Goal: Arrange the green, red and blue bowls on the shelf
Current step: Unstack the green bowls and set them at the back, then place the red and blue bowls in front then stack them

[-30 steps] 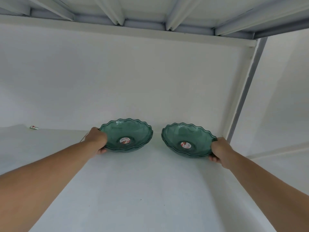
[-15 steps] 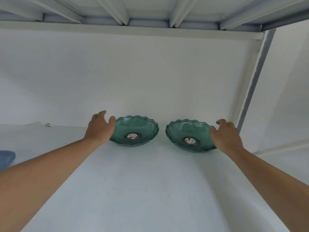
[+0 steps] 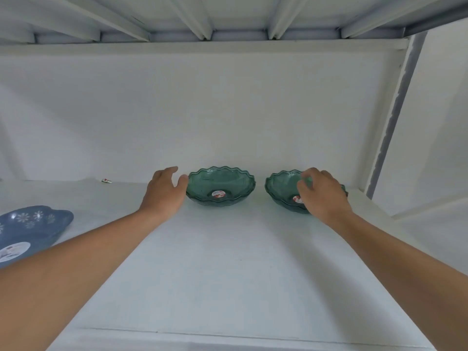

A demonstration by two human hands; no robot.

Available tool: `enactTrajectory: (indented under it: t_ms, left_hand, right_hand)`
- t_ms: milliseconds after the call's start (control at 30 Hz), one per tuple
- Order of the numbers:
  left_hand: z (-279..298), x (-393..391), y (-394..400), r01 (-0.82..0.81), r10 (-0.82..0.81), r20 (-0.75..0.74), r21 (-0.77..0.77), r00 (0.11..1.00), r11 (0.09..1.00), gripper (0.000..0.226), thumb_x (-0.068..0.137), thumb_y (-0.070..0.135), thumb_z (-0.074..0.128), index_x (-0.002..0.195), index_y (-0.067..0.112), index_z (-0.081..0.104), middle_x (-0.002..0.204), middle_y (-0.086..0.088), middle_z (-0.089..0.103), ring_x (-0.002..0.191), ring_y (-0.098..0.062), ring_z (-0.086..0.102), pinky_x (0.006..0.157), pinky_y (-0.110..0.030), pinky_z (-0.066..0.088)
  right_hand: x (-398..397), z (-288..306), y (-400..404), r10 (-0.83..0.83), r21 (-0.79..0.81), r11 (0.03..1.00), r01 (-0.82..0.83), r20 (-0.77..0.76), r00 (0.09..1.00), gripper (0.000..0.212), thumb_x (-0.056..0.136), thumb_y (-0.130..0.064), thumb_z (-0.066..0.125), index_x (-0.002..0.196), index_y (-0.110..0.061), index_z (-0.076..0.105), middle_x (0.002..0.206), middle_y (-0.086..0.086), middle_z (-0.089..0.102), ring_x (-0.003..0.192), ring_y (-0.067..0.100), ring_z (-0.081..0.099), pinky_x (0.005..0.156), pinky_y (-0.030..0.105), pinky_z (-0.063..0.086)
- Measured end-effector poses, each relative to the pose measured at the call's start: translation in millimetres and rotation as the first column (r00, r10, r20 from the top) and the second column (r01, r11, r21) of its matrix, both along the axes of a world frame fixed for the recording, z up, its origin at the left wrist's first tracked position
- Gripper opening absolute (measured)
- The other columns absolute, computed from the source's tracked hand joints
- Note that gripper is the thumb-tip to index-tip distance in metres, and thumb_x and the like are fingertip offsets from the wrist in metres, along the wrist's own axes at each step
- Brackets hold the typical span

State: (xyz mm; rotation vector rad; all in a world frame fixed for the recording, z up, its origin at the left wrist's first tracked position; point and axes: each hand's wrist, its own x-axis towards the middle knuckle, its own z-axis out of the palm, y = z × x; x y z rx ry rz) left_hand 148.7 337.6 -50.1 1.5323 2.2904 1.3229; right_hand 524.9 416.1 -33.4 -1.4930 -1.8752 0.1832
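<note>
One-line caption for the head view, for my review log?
Both open hands, left and right, hover by two green bowls at the shelf back; blue bowl at left.

Two green bowls: one [image 3: 219,187] at 12 o'clock on the shelf [image 3: 228,274], the other [image 3: 282,188] at 1 o'clock. One blue bowl [image 3: 30,229] at 9 o'clock. One small scrap [image 3: 106,180] at 11 o'clock. Two hands: left hand [image 3: 164,196], right hand [image 3: 321,196].
</note>
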Motion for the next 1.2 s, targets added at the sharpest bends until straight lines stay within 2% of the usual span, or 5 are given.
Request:
enactTrajectory:
  t_ms: [300, 467, 667, 867, 1200]
  left_hand:
    - [-10.7, -41.6, -49.4, 0.189, -0.188, 0.093, 0.006, 0.978, 0.982, 0.073, 0.092, 0.068, 0.037, 0.155, 0.033, 0.048, 0.156, 0.004, 0.047, 0.123, -0.013, 0.053, 0.093, -0.028, 0.038]
    - [-17.1, -65.1, -76.5, 0.245, -0.243, 0.091, -0.002, 0.966, 0.97, 0.069, 0.095, 0.064, 0.039, 0.154, 0.032, 0.049, 0.157, 0.005, 0.049, 0.141, -0.019, 0.049, 0.115, -0.041, 0.04]
    - [-11.4, -87.0, -111.3, 0.235, -0.234, 0.089, 0.002, 0.968, 0.972, 0.06, 0.101, 0.056, 0.042, 0.153, 0.029, 0.051, 0.155, 0.004, 0.053, 0.139, -0.02, 0.053, 0.112, -0.037, 0.038]
    - [0.1, -92.9, -143.1, 0.198, -0.199, 0.113, 0.023, 0.974, 0.98, 0.045, 0.1, 0.05, 0.047, 0.137, 0.031, 0.063, 0.135, 0.009, 0.066, 0.111, -0.01, 0.057, 0.091, -0.028, 0.037]
    - [16.4, -93.8, -189.0, 0.134, -0.134, 0.055, 0.009, 0.989, 0.991, 0.032, 0.103, 0.047, 0.05, 0.127, 0.034, 0.066, 0.118, 0.016, 0.063, 0.109, -0.007, 0.059, 0.075, -0.005, 0.03]
  right_hand:
    - [-49.3, -7.2, -89.2, -0.039, -0.081, 0.996, 0.037, -0.022, 0.999, 0.036, 0.1, -0.036, 0.053, 0.131, -0.022, 0.066, 0.118, 0.006, 0.061, 0.108, 0.029, 0.061, 0.094, 0.04, 0.052]
    - [-94.1, -19.0, -138.1, -0.042, -0.117, 0.992, 0.038, -0.033, 0.999, 0.041, 0.101, -0.036, 0.051, 0.137, -0.022, 0.061, 0.126, 0.006, 0.057, 0.114, 0.029, 0.058, 0.099, 0.043, 0.053]
    - [-120.5, -8.2, -170.8, -0.046, -0.125, 0.991, 0.04, -0.048, 0.998, 0.044, 0.1, -0.039, 0.049, 0.139, -0.022, 0.06, 0.13, 0.005, 0.058, 0.115, 0.028, 0.059, 0.101, 0.044, 0.052]
    - [-126.5, 3.4, -182.7, -0.067, -0.137, 0.989, 0.063, -0.028, 0.997, 0.037, 0.1, -0.043, 0.042, 0.127, -0.022, 0.059, 0.12, 0.003, 0.063, 0.109, 0.027, 0.057, 0.09, 0.042, 0.05]
    - [-147.5, -11.7, -186.5, 0.081, -0.252, 0.964, -0.089, -0.043, 0.996, 0.038, 0.1, -0.049, 0.042, 0.123, -0.025, 0.06, 0.1, 0.005, 0.067, 0.102, 0.035, 0.064, 0.086, 0.04, 0.05]
